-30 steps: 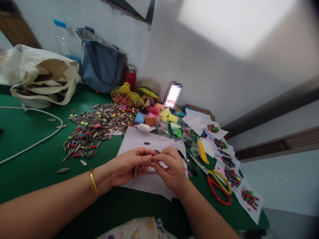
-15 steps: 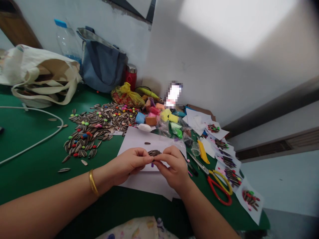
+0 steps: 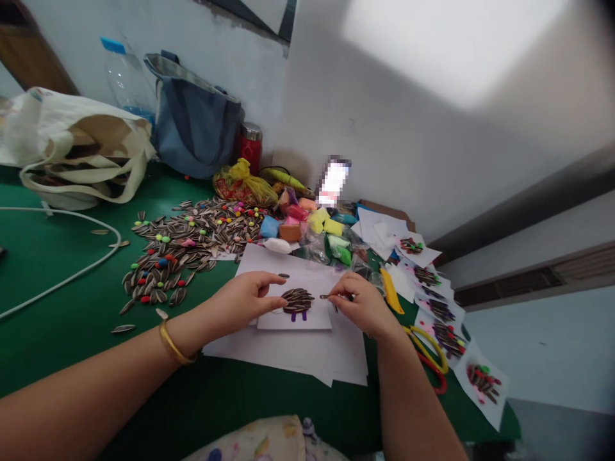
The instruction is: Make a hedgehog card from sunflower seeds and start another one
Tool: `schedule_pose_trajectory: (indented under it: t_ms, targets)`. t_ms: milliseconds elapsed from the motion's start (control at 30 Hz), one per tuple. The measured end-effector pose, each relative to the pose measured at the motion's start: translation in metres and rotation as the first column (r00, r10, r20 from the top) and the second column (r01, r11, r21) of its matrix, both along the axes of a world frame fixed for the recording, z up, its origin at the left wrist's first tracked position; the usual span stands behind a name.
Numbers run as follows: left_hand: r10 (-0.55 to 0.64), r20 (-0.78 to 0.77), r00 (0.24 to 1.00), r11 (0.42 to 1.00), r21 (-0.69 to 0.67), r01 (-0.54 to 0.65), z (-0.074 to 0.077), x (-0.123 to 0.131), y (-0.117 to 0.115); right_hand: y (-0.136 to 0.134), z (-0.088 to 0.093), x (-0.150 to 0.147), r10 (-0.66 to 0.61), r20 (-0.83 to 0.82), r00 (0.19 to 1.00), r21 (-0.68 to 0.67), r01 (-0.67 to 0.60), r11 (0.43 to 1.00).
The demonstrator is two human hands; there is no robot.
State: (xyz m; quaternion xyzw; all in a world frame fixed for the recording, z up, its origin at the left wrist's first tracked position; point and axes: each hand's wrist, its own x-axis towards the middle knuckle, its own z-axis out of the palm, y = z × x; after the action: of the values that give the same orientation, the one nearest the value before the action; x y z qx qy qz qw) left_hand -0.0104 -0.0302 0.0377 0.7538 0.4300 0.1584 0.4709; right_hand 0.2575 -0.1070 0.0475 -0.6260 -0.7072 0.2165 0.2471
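Note:
My left hand is open, thumb and fingers apart, at the left edge of a hedgehog-like cluster of striped sunflower seeds. Its thumb tip is close to the cluster; whether they touch I cannot tell. Two short purple legs stick out below the seeds on a small white card. To the right, my right hand pinches a small narrow piece that looks like a sunflower seed, its pointed end toward the cluster. One loose seed lies above the cluster.
A large heap of seeds with colourful beads spreads at left. Coloured clay packs lie behind the paper. A yellow cutter, scissors and several finished seed cards are at right. Bags stand behind.
My hands have parted from the seed cluster, uncovering it and its purple legs. The left hand has opened; the right has moved right with a small piece between its fingertips, now covering part of the scissors.

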Motion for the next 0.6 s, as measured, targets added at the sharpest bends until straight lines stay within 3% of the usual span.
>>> schedule_pose_trajectory:
  t_ms: [100,333,600]
  targets:
    - [-0.051,-0.19,0.98,0.977,0.195,0.088,-0.001,-0.003,0.002,0.002,-0.005,0.0,0.055,0.034,0.998,-0.039,-0.054,0.998]
    - [-0.137,-0.392,0.91,0.95,0.208,0.232,-0.009,-0.002,-0.001,0.004,-0.013,-0.017,0.078,0.094,0.993,-0.001,-0.078,0.997]
    - [-0.164,-0.43,0.888,0.921,0.256,0.295,-0.016,-0.004,-0.002,0.004,-0.011,-0.024,0.078,0.153,0.985,0.022,-0.082,0.996]
